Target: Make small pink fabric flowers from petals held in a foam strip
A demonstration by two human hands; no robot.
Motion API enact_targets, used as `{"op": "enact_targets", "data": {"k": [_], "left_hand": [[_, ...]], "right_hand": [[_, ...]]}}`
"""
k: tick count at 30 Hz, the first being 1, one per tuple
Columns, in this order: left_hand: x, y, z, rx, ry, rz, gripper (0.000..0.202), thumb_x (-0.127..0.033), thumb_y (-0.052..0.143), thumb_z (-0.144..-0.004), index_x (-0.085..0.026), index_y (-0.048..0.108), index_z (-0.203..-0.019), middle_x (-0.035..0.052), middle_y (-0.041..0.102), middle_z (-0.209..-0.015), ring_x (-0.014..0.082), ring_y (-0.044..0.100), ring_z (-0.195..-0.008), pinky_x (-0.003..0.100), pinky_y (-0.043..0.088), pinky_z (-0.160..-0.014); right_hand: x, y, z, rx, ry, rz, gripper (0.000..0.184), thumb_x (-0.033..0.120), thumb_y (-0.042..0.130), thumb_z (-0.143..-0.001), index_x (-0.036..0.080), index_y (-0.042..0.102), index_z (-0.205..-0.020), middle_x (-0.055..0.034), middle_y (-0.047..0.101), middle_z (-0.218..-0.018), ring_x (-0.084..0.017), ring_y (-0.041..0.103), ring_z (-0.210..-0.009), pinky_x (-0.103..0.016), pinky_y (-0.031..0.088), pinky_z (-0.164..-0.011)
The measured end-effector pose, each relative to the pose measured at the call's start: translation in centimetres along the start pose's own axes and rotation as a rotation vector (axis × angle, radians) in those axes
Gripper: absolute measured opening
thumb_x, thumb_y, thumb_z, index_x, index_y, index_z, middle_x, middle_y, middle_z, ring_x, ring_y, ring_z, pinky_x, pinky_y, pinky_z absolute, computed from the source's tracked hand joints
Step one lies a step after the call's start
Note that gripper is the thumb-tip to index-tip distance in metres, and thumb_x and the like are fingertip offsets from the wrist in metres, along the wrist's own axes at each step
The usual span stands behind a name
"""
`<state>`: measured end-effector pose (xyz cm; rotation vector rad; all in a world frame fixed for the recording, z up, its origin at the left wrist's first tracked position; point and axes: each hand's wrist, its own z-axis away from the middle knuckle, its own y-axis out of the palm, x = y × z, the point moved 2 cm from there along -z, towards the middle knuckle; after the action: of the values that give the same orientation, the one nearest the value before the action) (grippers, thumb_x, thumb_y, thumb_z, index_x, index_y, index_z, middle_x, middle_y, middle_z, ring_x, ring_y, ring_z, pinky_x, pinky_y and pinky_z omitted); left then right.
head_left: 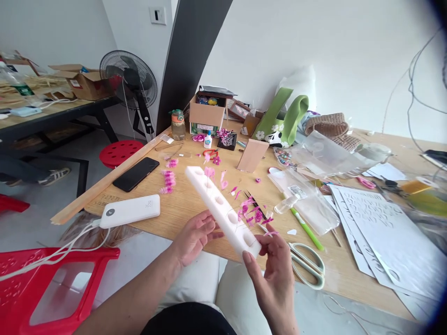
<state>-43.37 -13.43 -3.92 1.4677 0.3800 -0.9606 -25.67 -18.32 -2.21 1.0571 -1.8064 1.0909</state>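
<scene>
A long white foam strip [220, 207] with a row of round hollows slants above the table. My right hand [274, 265] grips its near end between thumb and fingers. Left of the strip, my left hand [197, 237] is open with fingers apart, the fingertips close to its underside; whether they touch it I cannot tell. Thin wires and small magenta petal pieces [256, 215] show along the strip's right side; which are fixed to it is unclear. Large scissors with pale green handles [309, 265] lie beside my right hand. Fuzzy pink pieces [168, 179] rest further left.
A white power bank [131, 211] with cables and a black phone [136, 174] lie at the left. Behind are a glue bottle [207, 139] and a cardboard box [207, 111]. A green pen-like tool [307, 229], plastic bags and paper sheets [398, 232] occupy the right.
</scene>
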Motion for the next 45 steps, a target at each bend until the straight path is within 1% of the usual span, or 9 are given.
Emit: {"op": "enact_targets", "data": {"k": [3, 7, 12, 14, 16, 19, 21, 30, 45], "left_hand": [[-0.4, 0.3, -1.2, 0.055, 0.013, 0.086, 0.037, -0.036, 0.077, -0.075, -0.017, 0.067, -0.105, 0.0087, 0.069, -0.106, 0.0204, 0.063, -0.1, 0.03, 0.051, -0.084], [-0.8, 0.4, -2.1, 0.025, 0.012, 0.123, 0.025, -0.027, 0.078, -0.074, -0.018, 0.067, -0.094, 0.0045, 0.07, -0.091, 0.0171, 0.065, -0.089, 0.027, 0.053, -0.077], [-1.3, 0.3, -3.2, -0.092, 0.072, 0.064, 0.032, -0.027, 0.079, -0.071, -0.016, 0.065, -0.098, 0.0071, 0.071, -0.097, 0.0193, 0.066, -0.091, 0.03, 0.053, -0.079], [-1.3, 0.1, -3.6, -0.164, 0.148, 0.021, 0.037, -0.027, 0.081, -0.069, -0.015, 0.064, -0.099, 0.0075, 0.072, -0.099, 0.021, 0.066, -0.095, 0.031, 0.053, -0.08], [-1.3, 0.0, -3.9, -0.227, 0.249, -0.028, 0.04, -0.026, 0.082, -0.068, -0.017, 0.063, -0.102, 0.0062, 0.072, -0.102, 0.0215, 0.066, -0.099, 0.032, 0.053, -0.085], [-0.9, -0.3, -4.0, -0.27, 0.395, -0.129, 0.044, -0.024, 0.081, -0.068, -0.018, 0.062, -0.107, 0.0048, 0.071, -0.108, 0.0212, 0.065, -0.107, 0.034, 0.048, -0.097], [-0.6, -0.4, -3.9, -0.275, 0.447, -0.201, 0.043, -0.024, 0.08, -0.069, -0.018, 0.062, -0.108, 0.0051, 0.071, -0.111, 0.0223, 0.063, -0.112, 0.037, 0.045, -0.104], [0.2, -1.0, -3.5, -0.326, 0.483, -0.283, 0.043, -0.026, 0.081, -0.068, -0.022, 0.062, -0.106, 0.0036, 0.071, -0.112, 0.0243, 0.06, -0.119, 0.041, 0.043, -0.108], [0.2, -1.0, -3.4, -0.38, 0.456, -0.342, 0.045, -0.029, 0.084, -0.063, -0.021, 0.064, -0.103, 0.0061, 0.072, -0.109, 0.0289, 0.058, -0.121, 0.047, 0.038, -0.111]], "right_hand": [[-0.3, -0.1, -0.5, 0.041, 0.003, 0.001, 0.061, 0.039, 0.063, -0.086, 0.024, 0.037, -0.139, -0.006, 0.058, -0.096, -0.021, 0.051, -0.085, -0.039, 0.042, -0.08], [-0.7, -0.1, -1.5, 0.088, -0.035, 0.028, 0.062, 0.039, 0.064, -0.085, 0.024, 0.036, -0.139, -0.0059, 0.061, -0.098, -0.02, 0.053, -0.084, -0.036, 0.043, -0.077], [-0.9, -0.3, -3.2, 0.143, 0.017, 0.075, 0.059, 0.044, 0.065, -0.084, 0.024, 0.043, -0.134, -0.0078, 0.062, -0.11, -0.021, 0.055, -0.089, -0.036, 0.046, -0.077], [-0.9, -0.7, -3.9, 0.094, 0.041, 0.076, 0.059, 0.046, 0.069, -0.081, 0.024, 0.048, -0.131, -0.0089, 0.061, -0.113, -0.021, 0.056, -0.091, -0.036, 0.046, -0.076], [-0.7, -1.2, -4.3, -0.005, 0.068, 0.044, 0.05, 0.046, 0.069, -0.08, 0.022, 0.056, -0.123, -0.0081, 0.063, -0.105, -0.021, 0.056, -0.086, -0.035, 0.046, -0.074], [-0.2, -2.0, -4.8, -0.141, 0.089, -0.012, 0.028, 0.044, 0.067, -0.083, 0.019, 0.068, -0.098, -0.0058, 0.066, -0.087, -0.019, 0.057, -0.077, -0.034, 0.045, -0.07], [0.2, -2.2, -5.1, -0.195, 0.092, -0.015, 0.024, 0.043, 0.067, -0.084, 0.018, 0.069, -0.085, -0.0053, 0.067, -0.082, -0.019, 0.057, -0.075, -0.032, 0.043, -0.068], [1.5, -1.5, -6.5, -0.185, 0.176, -0.01, 0.034, 0.051, 0.068, -0.079, 0.017, 0.074, -0.082, -0.0047, 0.068, -0.075, -0.016, 0.054, -0.064, -0.029, 0.04, -0.059], [0.3, -1.2, -7.4, -0.165, 0.242, -0.011, 0.033, 0.048, 0.07, -0.076, 0.016, 0.073, -0.078, -0.0047, 0.067, -0.069, -0.016, 0.053, -0.06, -0.028, 0.04, -0.055]]}}
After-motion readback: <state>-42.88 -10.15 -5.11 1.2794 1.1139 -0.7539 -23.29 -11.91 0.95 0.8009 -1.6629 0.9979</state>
